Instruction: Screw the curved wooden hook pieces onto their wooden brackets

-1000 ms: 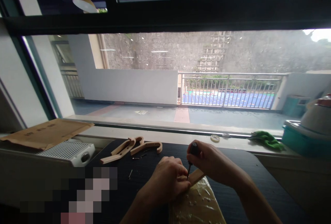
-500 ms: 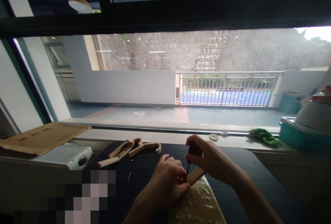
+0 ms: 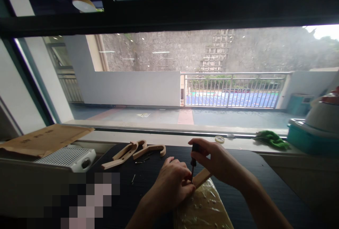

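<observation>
My right hand [image 3: 222, 165] is wrapped round the dark handle of a screwdriver [image 3: 195, 155]. It stands nearly upright, its shaft pointing down to my left fingertips. My left hand [image 3: 172, 181] is closed on the near end of a pale wooden piece [image 3: 202, 177], fingers pinched round the screwdriver's tip; whether a screw is under it is hidden. The wooden piece lies across the far end of a tan, plastic-wrapped block [image 3: 203, 206], its other end covered by my right hand. Further left lie curved wooden hooks [image 3: 149, 150] and loose screws [image 3: 133, 179].
Everything rests on a black table [image 3: 246, 176] against a window sill [image 3: 190, 141]. On the sill are a tape roll [image 3: 219, 139], a green cloth [image 3: 272, 139] and a teal box [image 3: 302, 140]. At left, a brown envelope [image 3: 47, 137] covers part of a white ridged appliance [image 3: 71, 156]. A pixelated patch hides the lower left.
The screwdriver and both hands keep nearly the same places, with slight finger movement on the handle. The whole view has shifted a little.
</observation>
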Motion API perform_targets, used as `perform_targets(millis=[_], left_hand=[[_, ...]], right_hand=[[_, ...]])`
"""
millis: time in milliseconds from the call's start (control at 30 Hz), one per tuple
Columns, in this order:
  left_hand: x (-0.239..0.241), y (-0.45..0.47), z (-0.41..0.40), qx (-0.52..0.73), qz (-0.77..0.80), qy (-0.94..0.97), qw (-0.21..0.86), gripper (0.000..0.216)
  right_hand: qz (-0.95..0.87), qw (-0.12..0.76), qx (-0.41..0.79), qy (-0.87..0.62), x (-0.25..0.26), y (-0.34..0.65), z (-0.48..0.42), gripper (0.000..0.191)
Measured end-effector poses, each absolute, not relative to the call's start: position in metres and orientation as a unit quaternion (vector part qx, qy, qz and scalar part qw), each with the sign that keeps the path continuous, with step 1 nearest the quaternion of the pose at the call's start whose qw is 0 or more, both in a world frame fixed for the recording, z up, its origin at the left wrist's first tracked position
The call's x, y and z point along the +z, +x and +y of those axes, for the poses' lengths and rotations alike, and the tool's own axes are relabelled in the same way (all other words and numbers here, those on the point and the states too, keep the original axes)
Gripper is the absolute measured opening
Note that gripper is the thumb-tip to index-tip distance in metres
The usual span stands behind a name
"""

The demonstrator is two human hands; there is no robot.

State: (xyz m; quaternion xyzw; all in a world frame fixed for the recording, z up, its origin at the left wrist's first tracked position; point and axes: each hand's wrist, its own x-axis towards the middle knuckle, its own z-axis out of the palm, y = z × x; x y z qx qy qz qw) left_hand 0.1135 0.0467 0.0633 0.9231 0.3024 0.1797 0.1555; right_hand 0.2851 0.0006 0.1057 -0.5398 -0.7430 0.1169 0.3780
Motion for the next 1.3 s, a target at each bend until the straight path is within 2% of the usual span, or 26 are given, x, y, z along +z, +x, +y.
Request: perform_targets(millis=[233, 533, 800, 1033, 1200, 1300], left_hand=[[0.0648, 0.1144, 0.0464, 0.175, 0.313, 0.922, 0.149, 0.015], [0.0639, 0.1152, 0.0464, 0.169, 0.309, 0.925, 0.145, 0.012], [0.0647, 0.1155, 0.0460, 0.164, 0.311, 0.925, 0.144, 0.016], [0.0642, 0.1153, 0.0459, 0.170, 0.313, 0.923, 0.145, 0.013], [0.0637, 0.1149, 0.0467, 0.165, 0.312, 0.925, 0.144, 0.017], [0.0658, 0.1148, 0.0455, 0.161, 0.314, 0.925, 0.144, 0.017]], right_hand=[[-0.751, 0.378, 0.111, -0.529, 0.1061, 0.2813, -0.0003, 0.039], [-0.740, 0.388, 0.100, -0.541, 0.1069, 0.2820, 0.0013, 0.026], [-0.756, 0.380, 0.089, -0.525, 0.1106, 0.2806, -0.0037, 0.031], [-0.744, 0.388, 0.108, -0.533, 0.1073, 0.2805, 0.0028, 0.019], [-0.742, 0.394, 0.112, -0.531, 0.1057, 0.2804, 0.0018, 0.031], [-0.747, 0.398, 0.125, -0.518, 0.1056, 0.2800, 0.0012, 0.031]])
